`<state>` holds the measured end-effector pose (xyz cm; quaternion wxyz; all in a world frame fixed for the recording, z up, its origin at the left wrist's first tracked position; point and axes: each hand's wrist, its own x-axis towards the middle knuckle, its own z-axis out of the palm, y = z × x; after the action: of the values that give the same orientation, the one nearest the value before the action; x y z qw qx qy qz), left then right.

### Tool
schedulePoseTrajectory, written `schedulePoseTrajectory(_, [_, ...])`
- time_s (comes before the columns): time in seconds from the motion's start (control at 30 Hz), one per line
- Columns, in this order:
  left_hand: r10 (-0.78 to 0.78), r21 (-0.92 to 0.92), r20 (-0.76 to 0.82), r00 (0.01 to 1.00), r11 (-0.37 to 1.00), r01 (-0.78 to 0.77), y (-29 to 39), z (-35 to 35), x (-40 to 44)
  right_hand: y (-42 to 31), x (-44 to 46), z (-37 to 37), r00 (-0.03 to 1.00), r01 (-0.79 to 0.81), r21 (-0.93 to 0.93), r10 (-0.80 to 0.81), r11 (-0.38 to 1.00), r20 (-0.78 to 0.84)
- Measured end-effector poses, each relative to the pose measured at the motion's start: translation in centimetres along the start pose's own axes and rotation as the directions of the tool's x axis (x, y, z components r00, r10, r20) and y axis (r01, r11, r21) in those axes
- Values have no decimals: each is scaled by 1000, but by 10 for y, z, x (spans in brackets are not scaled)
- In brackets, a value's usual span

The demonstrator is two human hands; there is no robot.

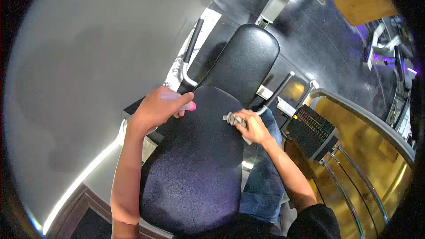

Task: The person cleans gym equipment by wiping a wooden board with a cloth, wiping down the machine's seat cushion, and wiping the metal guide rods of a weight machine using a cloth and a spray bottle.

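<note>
My left hand [152, 109] is closed around a small translucent bottle [170, 97] with a pink tip [192, 106], held over the left edge of a black padded backrest [195, 172]. The bottle's lower part is hidden by my fingers. Crumpled in my right hand [254, 127] is a greyish cloth [231, 118] at the backrest's right edge; part of it hangs below my fingers. Beyond the backrest lies a second black pad [248, 57] of the same exercise machine.
Black-gripped handles stand on the left [194, 42] and right [280, 89] of the pads. A weight stack [312, 132] with metal rods [354, 186] is at the right, inside a curved frame [367, 119]. A grey wall [88, 62] rises on the left.
</note>
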<state>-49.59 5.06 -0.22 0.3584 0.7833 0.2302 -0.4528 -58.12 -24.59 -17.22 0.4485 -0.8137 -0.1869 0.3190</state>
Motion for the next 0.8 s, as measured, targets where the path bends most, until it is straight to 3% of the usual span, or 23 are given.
schedulePoseTrajectory(0.17, [97, -100, -43, 994, 990, -101, -12, -5, 1, 2, 43, 14, 997, -51, -97, 46, 994, -55])
schedulePoseTrajectory(0.23, [104, -73, -13, 994, 992, -105, -18, -7, 5, -25, 39, 9, 1000, -15, 2, 15, 1000, -12])
schedulePoseTrajectory(0.3, [124, -77, -42, 991, 989, -127, -29, -3, 11, -46, 23, 9, 997, 76, -50, -77, 996, -16])
schedulePoseTrajectory(0.4, [117, -57, -77, 990, 991, -122, -25, -5, 10, -71, 7, -6, 990, 33, 9, -34, 999, 135])
schedulePoseTrajectory(0.5, [133, -86, -53, 990, 987, -137, -25, -8, 12, -53, 8, -9, 988, 4, -46, 3, 999, 152])
schedulePoseTrajectory(0.6, [197, -48, -126, 972, 978, -204, -25, -7, 12, -22, 36, 6, 999, -16, -103, 21, 995, 41])
schedulePoseTrajectory(0.7, [146, 58, -171, 974, 989, -138, -24, -7, 12, -21, 70, 15, 994, -106, -71, 108, 992, 25])
schedulePoseTrajectory(0.8, [106, 111, -198, 974, 990, -86, -35, 9, 26, -43, 68, 10, 995, -51, -61, 56, 997, 88])
